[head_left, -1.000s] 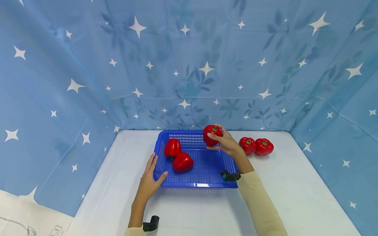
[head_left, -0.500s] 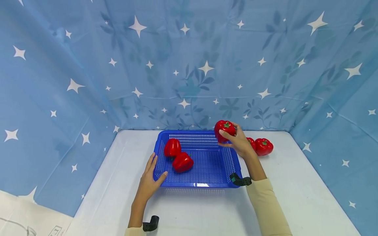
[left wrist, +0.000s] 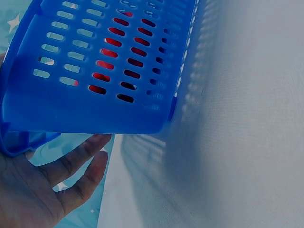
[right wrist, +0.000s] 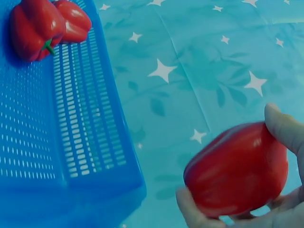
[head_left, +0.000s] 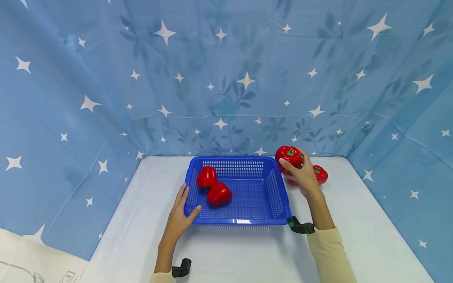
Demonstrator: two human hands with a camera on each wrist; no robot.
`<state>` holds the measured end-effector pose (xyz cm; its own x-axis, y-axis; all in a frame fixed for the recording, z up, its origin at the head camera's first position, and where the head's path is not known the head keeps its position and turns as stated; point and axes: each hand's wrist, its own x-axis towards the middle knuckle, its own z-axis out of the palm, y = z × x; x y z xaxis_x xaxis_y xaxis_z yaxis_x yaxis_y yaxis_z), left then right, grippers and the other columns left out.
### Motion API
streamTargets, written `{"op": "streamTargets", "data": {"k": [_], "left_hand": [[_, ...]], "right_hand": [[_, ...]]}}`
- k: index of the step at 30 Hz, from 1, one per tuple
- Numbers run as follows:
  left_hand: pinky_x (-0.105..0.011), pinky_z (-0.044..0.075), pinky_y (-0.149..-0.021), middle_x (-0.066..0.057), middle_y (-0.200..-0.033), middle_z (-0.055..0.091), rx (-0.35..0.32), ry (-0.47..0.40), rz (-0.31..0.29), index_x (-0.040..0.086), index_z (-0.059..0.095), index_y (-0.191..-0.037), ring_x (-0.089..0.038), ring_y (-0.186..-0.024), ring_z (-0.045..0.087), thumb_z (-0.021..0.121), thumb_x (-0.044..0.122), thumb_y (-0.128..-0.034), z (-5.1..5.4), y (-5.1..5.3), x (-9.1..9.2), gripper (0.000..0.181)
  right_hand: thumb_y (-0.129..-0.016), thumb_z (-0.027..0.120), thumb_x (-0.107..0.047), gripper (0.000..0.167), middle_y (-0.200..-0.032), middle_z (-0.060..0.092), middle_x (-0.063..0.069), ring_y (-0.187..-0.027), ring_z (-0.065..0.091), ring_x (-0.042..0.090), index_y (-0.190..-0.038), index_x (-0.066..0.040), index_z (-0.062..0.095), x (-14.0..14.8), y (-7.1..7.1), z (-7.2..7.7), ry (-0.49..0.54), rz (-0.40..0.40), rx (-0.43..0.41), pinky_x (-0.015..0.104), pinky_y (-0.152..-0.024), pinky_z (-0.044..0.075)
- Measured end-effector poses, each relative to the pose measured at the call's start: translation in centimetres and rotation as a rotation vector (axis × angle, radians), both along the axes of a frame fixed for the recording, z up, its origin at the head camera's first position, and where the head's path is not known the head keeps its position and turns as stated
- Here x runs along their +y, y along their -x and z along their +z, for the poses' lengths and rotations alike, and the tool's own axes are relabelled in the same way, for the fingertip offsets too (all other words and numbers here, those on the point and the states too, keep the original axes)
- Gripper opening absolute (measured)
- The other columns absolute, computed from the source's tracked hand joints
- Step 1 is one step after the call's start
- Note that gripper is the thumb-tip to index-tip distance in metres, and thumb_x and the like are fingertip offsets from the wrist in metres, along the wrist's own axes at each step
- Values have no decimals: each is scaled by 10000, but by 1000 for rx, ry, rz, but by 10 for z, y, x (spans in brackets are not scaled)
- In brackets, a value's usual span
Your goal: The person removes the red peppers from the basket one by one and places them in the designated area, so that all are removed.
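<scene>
A blue basket (head_left: 247, 196) holds two red bell peppers, one (head_left: 207, 177) at its back left and one (head_left: 219, 194) just in front. The left hand (head_left: 178, 220) rests at the basket's left rim, fingers extended along the outside and thumb over the front corner; in the left wrist view that hand (left wrist: 52, 185) is beside the basket wall (left wrist: 85, 114). Beyond the basket's back right corner the right hand (head_left: 305, 175) grips a third pepper (head_left: 289, 154) between thumb and fingers. The right wrist view shows this pepper (right wrist: 237, 171) raised outside the basket (right wrist: 95, 194).
On the white table (head_left: 233, 255), right of the basket, a red pepper (head_left: 320, 175) lies beside another that is mostly hidden behind the right hand and its pepper. A blue curtain with white stars (head_left: 226, 78) stands behind and at both sides.
The right hand has carried its pepper rightward, from above the basket's inside to past its right rim, where it now covers much of a table pepper. The left hand and basket have not visibly moved.
</scene>
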<state>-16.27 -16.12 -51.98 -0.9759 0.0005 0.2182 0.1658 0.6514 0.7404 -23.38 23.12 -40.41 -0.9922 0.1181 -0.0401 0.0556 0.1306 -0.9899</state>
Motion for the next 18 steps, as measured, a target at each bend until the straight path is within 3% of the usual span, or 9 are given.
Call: {"op": "streamTargets", "data": {"k": [4,8,14,18], "left_hand": [[-591,304,-1102,-22,-1653,150,-6,2,1,86,248,-1552,-365,-1486,238,646,443,-888,-1,-1,0,853],[-587,310,-1096,-8,-1654,145,-7,4,2,97,246,-1554,-361,-1485,243,649,443,-885,-2,-1,-1,855],[-592,304,-1099,2,-1655,140,5,-5,-7,94,247,-1553,-358,-1488,236,646,449,-887,0,0,0,854],[-594,306,-1096,-12,-1654,146,7,2,-4,89,248,-1552,-364,-1486,237,650,428,-885,0,0,0,850]], "right_hand": [[-885,709,-367,950,-1628,148,149,-1484,202,380,-1572,-196,74,10,-9,-5,-37,-130,-44,522,-1078,407],[-884,708,-376,943,-1623,177,122,-1486,207,342,-1563,-172,87,20,-16,-16,-13,-201,-61,510,-1104,389],[-887,702,-381,931,-1611,193,137,-1472,232,349,-1562,-146,105,35,-25,-40,-33,-251,-87,410,-993,417],[-889,696,-397,953,-1606,174,188,-1459,245,393,-1568,-131,82,42,-32,-60,-57,-251,-124,452,-1004,413]]}}
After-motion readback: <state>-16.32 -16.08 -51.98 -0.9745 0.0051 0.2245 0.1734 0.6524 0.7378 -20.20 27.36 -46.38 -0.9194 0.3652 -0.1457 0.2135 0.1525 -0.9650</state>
